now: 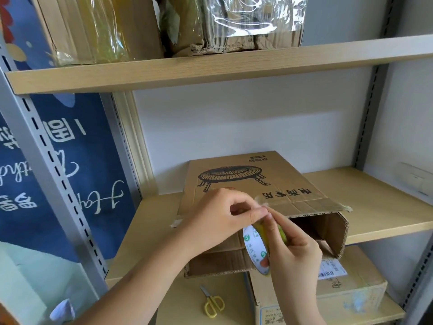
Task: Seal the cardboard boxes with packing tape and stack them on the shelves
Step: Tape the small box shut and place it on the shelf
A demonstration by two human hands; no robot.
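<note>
**Freeing the Tape End Before Sealing**

While the box [253, 184] lies on the middle shelf [375, 202] with its front flaps open, both hands work the tape roll [256, 247] just in front of the opening. The right hand [293, 249] grips the roll, fingers curled round its rim. The left hand [218, 219] pinches at the top of the roll, thumb and forefinger closed on what appears to be the loose tape end.

Procedure, as judged from this position:
1. Hold the roll steady; peel the end slowly so the film does not split lengthwise.
2. Close the flaps flush before laying tape.
3. Cut with the scissors [213, 303], which lie on the lower shelf, near a second box [328, 292].

Materials: the box is brown corrugated board, flat-faced, creased, with torn tape remnants at its front edge. The tape is glossy and yellowish, wound on a white printed core. Shelves are smooth, wood-grained boards.
</note>
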